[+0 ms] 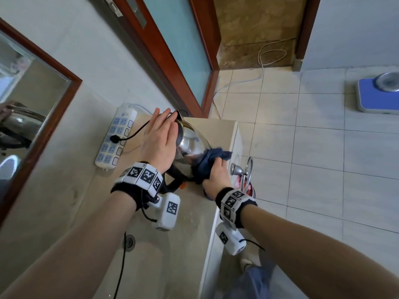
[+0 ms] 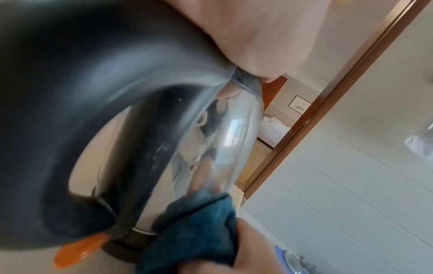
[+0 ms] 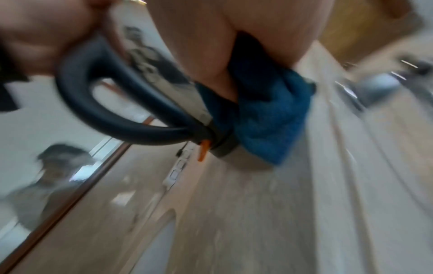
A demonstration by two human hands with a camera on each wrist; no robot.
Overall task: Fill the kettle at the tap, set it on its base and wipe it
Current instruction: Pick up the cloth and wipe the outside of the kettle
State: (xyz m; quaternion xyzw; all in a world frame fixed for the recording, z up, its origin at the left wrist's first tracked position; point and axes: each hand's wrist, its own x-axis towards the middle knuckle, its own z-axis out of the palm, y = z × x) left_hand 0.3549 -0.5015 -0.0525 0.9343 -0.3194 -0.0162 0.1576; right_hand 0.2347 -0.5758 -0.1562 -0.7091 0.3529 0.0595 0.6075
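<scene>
The steel kettle stands on its dark base just left of the frame's centre, on the far part of the beige table, close to the table's right-hand edge. Its black loop handle faces the person, with an orange switch at the handle's foot. The left hand lies flat over the kettle's lid, fingers straight and released rather than curled. The right hand is clenched around a bunched dark blue cloth, pressing it against the lower right flank of the kettle.

Left of the kettle a white power strip lies along the wall, a black plug and cord seated in it. Just right of the cloth hand, a chrome tap rises at the table's edge. A mirror fills the left side. A brown-framed glass door stands beyond, and a blue scale sits on the tiled floor at the upper right.
</scene>
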